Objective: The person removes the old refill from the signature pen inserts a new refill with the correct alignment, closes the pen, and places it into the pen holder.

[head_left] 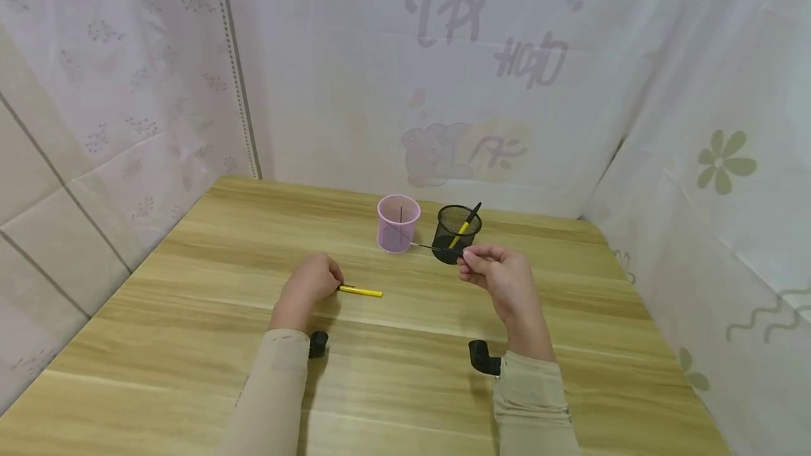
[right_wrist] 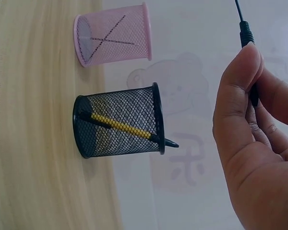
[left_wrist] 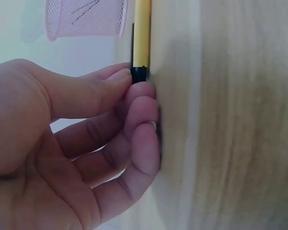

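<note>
My left hand (head_left: 312, 279) pinches the black end of a yellow pen (head_left: 362, 292) between thumb and fingers, low at the tabletop. In the left wrist view the pen's black clip lies along its yellow barrel (left_wrist: 142, 36). My right hand (head_left: 503, 276) is raised in front of a black mesh pen cup (head_left: 446, 238). Thumb and fingertips there hold a slender tool with a black handle, a ribbed collar (right_wrist: 247, 34) and a thin shaft (right_wrist: 239, 10). Its shaft points left in the head view; its exact kind is unclear.
A yellow and black pen (right_wrist: 122, 126) leans inside the black cup. Left of that cup stands a pink mesh cup (head_left: 395, 234) with two thin dark sticks crossed in it. Patterned curtains (head_left: 355, 76) border the wood-grain table (head_left: 393, 385) at the back and sides.
</note>
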`<state>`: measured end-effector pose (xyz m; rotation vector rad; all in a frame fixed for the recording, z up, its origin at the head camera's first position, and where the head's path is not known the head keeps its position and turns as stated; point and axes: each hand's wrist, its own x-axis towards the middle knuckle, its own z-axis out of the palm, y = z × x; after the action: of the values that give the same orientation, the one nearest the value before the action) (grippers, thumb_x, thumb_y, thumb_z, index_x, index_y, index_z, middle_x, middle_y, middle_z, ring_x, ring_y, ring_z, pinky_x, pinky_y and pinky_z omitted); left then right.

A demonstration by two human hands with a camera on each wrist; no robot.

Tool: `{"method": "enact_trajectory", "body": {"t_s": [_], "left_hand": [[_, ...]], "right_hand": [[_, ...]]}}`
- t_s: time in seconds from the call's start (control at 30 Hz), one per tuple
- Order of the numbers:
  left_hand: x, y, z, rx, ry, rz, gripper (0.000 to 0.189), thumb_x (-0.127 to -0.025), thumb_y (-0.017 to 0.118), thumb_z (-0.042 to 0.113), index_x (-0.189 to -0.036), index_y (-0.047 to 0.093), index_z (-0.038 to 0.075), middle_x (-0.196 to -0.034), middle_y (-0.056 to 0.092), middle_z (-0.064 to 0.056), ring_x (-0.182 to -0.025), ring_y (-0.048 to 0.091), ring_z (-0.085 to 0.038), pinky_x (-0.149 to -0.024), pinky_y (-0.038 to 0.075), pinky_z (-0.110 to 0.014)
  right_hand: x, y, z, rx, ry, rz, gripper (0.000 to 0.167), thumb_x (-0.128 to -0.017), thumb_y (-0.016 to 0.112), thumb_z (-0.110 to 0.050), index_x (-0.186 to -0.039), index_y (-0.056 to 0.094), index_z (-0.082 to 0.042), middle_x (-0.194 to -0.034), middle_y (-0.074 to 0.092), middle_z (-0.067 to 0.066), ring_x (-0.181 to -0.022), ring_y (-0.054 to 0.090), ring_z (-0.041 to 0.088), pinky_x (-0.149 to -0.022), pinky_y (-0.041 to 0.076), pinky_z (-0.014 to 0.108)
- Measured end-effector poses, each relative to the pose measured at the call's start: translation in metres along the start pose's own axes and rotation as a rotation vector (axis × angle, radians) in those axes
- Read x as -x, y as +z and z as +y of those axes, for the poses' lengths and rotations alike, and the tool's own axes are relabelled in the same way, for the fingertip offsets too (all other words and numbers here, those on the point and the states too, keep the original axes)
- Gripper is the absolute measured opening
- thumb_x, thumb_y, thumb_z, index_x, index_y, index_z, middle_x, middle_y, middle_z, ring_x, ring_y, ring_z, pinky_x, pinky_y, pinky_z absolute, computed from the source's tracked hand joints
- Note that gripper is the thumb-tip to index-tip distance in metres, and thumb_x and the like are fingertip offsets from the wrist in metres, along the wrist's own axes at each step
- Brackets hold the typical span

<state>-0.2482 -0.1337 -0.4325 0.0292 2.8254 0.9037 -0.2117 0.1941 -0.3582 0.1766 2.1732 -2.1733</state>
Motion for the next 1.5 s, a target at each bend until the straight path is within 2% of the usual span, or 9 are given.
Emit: {"method": "enact_trajectory", "body": {"t_s": [0.1, 0.2, 0.33, 0.5, 0.57, 0.73, 0.9, 1.23, 1.5], "left_hand": [[0.003, -0.003, 0.002, -0.002, -0.003, -0.004, 0.016, -0.1, 0.067, 0.008, -0.106, 0.081, 0.005, -0.104, 0.077, -0.012, -0.087, 0.064, -0.023, -0.077, 0.056, -0.035], [0.008, -0.009, 0.007, 0.005, -0.012, 0.003, 0.018, -0.102, 0.067, 0.01, -0.113, 0.078, 0.002, -0.113, 0.077, -0.015, -0.091, 0.069, -0.025, -0.083, 0.06, -0.04], [0.015, -0.02, 0.02, 0.054, 0.005, 0.053, 0.023, -0.105, 0.065, 0.013, -0.122, 0.075, 0.001, -0.123, 0.075, -0.019, -0.098, 0.072, -0.029, -0.085, 0.061, -0.044], [0.022, -0.028, 0.042, 0.135, 0.161, 0.178, 0.017, -0.105, 0.067, 0.015, -0.116, 0.077, 0.007, -0.106, 0.078, -0.012, -0.091, 0.072, -0.024, -0.08, 0.061, -0.041], [0.024, -0.027, 0.051, 0.205, 0.225, 0.198, 0.015, -0.104, 0.068, 0.015, -0.114, 0.077, 0.009, -0.102, 0.079, -0.009, -0.09, 0.072, -0.021, -0.08, 0.06, -0.039], [0.029, -0.02, 0.068, 0.417, 0.318, 0.187, 0.015, -0.101, 0.075, 0.018, -0.112, 0.079, 0.009, -0.104, 0.08, -0.007, -0.092, 0.072, -0.02, -0.082, 0.06, -0.035], [0.03, -0.013, 0.08, 0.52, 0.343, 0.156, 0.028, -0.096, 0.081, 0.021, -0.121, 0.077, 0.009, -0.104, 0.081, -0.01, -0.093, 0.074, -0.022, -0.083, 0.062, -0.035], [0.03, -0.004, 0.087, 0.537, 0.399, 0.161, 0.023, -0.098, 0.079, 0.02, -0.12, 0.078, 0.012, -0.104, 0.081, -0.008, -0.089, 0.073, -0.019, -0.076, 0.061, -0.032], [0.031, -0.002, 0.091, 0.526, 0.393, 0.156, 0.021, -0.098, 0.078, 0.018, -0.118, 0.079, 0.011, -0.102, 0.08, -0.007, -0.086, 0.07, -0.017, -0.074, 0.057, -0.028]], "right_hand": [[-0.001, 0.0, -0.004, 0.0, -0.008, -0.007, 0.025, -0.105, 0.064, -0.002, -0.124, 0.061, 0.013, -0.088, 0.075, 0.003, -0.078, 0.073, 0.012, -0.082, 0.066, 0.028], [0.0, 0.0, -0.007, 0.001, -0.022, -0.013, 0.024, -0.105, 0.063, -0.002, -0.124, 0.061, 0.013, -0.088, 0.075, 0.004, -0.077, 0.073, 0.012, -0.08, 0.065, 0.026], [0.001, 0.001, -0.008, 0.009, -0.02, -0.016, 0.026, -0.105, 0.064, -0.001, -0.125, 0.06, 0.015, -0.087, 0.074, 0.004, -0.077, 0.073, 0.013, -0.08, 0.065, 0.027], [0.001, 0.002, -0.008, 0.009, -0.012, -0.013, 0.03, -0.105, 0.064, -0.002, -0.129, 0.059, 0.016, -0.089, 0.075, 0.004, -0.078, 0.073, 0.012, -0.08, 0.065, 0.026], [0.001, 0.003, -0.008, 0.006, -0.015, -0.012, 0.031, -0.104, 0.064, -0.002, -0.129, 0.059, 0.017, -0.089, 0.075, 0.004, -0.078, 0.073, 0.012, -0.08, 0.065, 0.026], [0.002, 0.005, -0.006, 0.005, -0.024, -0.022, 0.03, -0.104, 0.064, 0.001, -0.127, 0.058, 0.019, -0.086, 0.075, 0.004, -0.076, 0.073, 0.012, -0.079, 0.065, 0.027], [0.001, 0.008, -0.003, 0.013, -0.038, -0.028, 0.029, -0.104, 0.064, 0.001, -0.126, 0.059, 0.02, -0.085, 0.075, 0.002, -0.076, 0.073, 0.011, -0.078, 0.066, 0.027], [0.001, 0.016, 0.001, 0.04, -0.047, -0.039, 0.027, -0.103, 0.065, 0.002, -0.123, 0.061, 0.019, -0.088, 0.075, 0.004, -0.076, 0.073, 0.011, -0.077, 0.066, 0.027], [0.0, 0.024, 0.005, 0.047, -0.062, -0.046, 0.022, -0.102, 0.066, 0.004, -0.119, 0.064, 0.018, -0.086, 0.077, 0.006, -0.076, 0.074, 0.014, -0.076, 0.066, 0.028]]}}
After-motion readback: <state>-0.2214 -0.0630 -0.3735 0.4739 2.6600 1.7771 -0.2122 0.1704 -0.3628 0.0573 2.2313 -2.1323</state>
